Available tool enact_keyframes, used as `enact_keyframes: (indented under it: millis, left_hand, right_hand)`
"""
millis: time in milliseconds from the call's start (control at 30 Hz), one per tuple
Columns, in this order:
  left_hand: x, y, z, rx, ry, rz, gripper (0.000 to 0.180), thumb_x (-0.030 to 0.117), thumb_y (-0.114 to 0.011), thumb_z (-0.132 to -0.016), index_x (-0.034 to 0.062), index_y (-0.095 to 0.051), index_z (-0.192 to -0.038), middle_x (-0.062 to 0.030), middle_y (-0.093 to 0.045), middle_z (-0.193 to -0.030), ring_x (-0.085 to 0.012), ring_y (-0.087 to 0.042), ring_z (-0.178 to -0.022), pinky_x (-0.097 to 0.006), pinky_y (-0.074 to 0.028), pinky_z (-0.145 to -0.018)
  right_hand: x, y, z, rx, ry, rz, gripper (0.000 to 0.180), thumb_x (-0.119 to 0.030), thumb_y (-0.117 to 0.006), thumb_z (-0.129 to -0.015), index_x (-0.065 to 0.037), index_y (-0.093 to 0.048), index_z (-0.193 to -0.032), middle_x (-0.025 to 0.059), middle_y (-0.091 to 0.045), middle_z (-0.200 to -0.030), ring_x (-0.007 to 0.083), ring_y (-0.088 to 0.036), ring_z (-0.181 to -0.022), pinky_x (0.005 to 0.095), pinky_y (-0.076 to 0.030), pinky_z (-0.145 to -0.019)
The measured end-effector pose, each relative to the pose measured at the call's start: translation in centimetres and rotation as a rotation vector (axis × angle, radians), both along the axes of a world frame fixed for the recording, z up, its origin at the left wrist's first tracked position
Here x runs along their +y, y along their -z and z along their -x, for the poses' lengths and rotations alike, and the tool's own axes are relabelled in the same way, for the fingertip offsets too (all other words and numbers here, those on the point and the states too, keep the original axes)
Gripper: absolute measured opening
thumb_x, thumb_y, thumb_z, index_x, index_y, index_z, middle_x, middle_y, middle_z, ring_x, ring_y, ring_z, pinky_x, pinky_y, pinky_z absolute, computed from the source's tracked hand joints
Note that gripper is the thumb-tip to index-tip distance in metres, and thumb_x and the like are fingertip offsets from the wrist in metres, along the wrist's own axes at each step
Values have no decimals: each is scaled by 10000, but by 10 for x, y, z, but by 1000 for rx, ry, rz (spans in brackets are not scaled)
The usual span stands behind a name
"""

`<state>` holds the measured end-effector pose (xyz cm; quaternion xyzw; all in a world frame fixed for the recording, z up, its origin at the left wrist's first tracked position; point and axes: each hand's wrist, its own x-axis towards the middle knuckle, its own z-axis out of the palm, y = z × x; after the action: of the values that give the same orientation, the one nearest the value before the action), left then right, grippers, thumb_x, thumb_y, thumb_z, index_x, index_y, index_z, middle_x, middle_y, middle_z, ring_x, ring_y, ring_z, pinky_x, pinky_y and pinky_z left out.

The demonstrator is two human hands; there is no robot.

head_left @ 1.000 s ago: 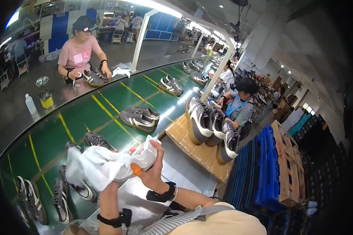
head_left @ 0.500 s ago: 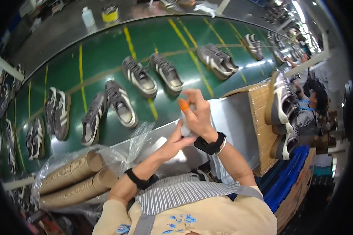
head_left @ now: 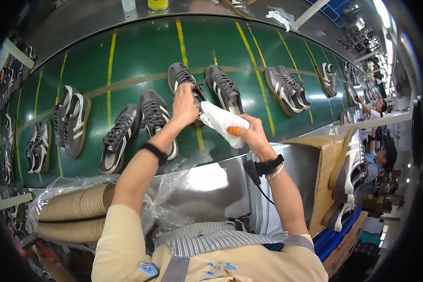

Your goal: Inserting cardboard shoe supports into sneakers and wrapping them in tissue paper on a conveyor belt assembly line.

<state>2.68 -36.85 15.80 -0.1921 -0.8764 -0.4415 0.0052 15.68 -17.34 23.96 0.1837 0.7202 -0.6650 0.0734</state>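
While the right hand (head_left: 254,136) pinches white papery wadding (head_left: 222,120), the left hand's (head_left: 185,106) grip is unclear; go gently. Steady the grey striped shoe (head_left: 179,74).

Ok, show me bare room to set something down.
Widest: green belt between the gray shoes and its far edge. Smaller: shiny surface between the belt and striped apron. Crowded: around the left hand and white wrap, with shoes close by.

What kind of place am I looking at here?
Probably a shoe factory or packing line: matching grey shoes stand on a long green surface with yellow marks, and another person in a striped top is farther along.
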Motion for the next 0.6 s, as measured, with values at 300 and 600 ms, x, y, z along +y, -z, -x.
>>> enact_keyframes:
  millis: [300,600]
  left_hand:
    - [-7,5,69,369,349,270,262,128,-675,-796,15,-520,-975,-163,-543,-948,-369,-607,-848,-456,-512,-731]
    - [13,11,86,456,422,263,164,155,-596,-841,65,-569,-976,-123,-581,-941,-325,-600,-864,-432,-495,-748]
  right_hand:
    - [-62,52,125,213,-282,-1081,389,-102,-655,-703,-19,-415,-997,284,-613,-731,473,-614,-716,532,-494,-676]
    - [-37,64,114,306,-527,-1029,520,-93,-675,-787,30,-369,-1189,254,-624,-885,407,-635,-825,464,-522,-689]
